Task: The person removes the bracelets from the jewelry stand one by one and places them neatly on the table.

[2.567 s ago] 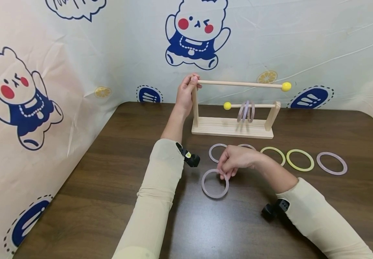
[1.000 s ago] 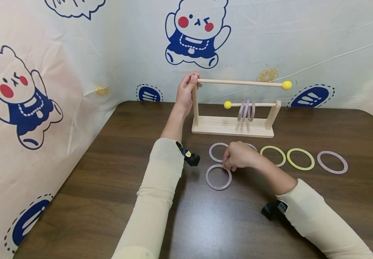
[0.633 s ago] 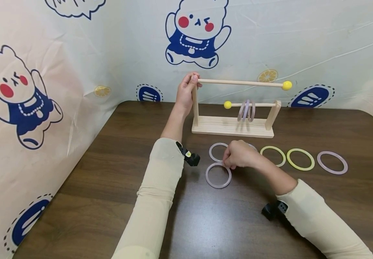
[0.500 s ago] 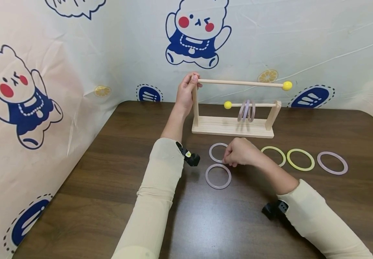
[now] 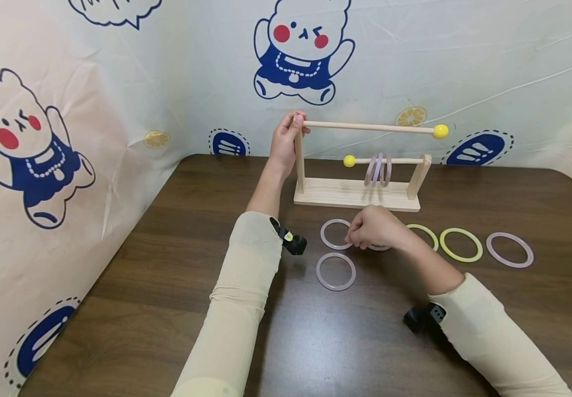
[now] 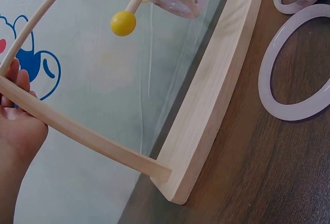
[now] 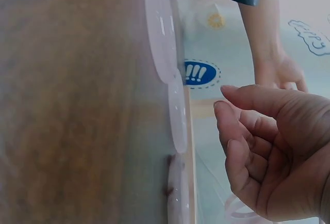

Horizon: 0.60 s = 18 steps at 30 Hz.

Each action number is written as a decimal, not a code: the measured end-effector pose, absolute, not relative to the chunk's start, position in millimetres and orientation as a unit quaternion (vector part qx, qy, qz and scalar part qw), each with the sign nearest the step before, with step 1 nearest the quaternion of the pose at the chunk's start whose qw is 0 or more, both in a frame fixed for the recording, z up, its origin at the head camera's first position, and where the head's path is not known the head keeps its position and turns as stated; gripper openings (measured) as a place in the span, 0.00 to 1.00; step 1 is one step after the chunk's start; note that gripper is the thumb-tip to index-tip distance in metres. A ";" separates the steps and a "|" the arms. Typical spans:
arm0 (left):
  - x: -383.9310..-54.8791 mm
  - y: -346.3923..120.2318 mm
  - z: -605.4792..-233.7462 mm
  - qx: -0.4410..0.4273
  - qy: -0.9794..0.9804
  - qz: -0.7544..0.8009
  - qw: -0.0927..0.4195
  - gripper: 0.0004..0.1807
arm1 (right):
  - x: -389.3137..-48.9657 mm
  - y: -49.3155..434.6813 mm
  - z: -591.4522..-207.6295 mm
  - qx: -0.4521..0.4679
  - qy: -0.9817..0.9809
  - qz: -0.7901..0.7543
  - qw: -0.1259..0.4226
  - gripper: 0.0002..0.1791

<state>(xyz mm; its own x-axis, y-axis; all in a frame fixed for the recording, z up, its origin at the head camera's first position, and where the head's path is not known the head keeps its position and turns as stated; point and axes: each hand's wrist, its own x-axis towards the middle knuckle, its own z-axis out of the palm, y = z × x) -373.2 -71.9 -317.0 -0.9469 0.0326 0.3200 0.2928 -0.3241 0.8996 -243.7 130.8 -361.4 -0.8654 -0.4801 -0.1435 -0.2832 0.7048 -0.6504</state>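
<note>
The stand (image 5: 338,194) is gripped at the top of its left post (image 5: 300,165) by the left hand (image 5: 285,140), long base laid left-to-right along the back of the table (image 5: 167,275). Nothing's held by the right hand (image 5: 372,227), fingers just loosely curled. One pale ring (image 5: 379,247) is half hidden under that hand, a second ring (image 5: 323,235) is parked just left of its fingertips, a third ring (image 5: 336,288) in front. All three would probably be reached easiest from the right.

Nine rings (image 5: 336,288), two hands (image 5: 376,226), one stand (image 5: 356,194)
</note>
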 end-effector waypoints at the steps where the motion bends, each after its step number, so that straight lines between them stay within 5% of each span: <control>1: -373.1 -71.9 -317.0 -0.142 -0.576 -0.801 0.081 0.07 | -244.6 131.7 -360.5 -0.207 0.911 -0.325 0.145 0.05; 18: -372.4 -71.4 -317.4 -0.149 -0.573 -0.801 0.087 0.08 | -259.1 142.9 -363.0 -0.153 0.914 -0.376 0.020 0.10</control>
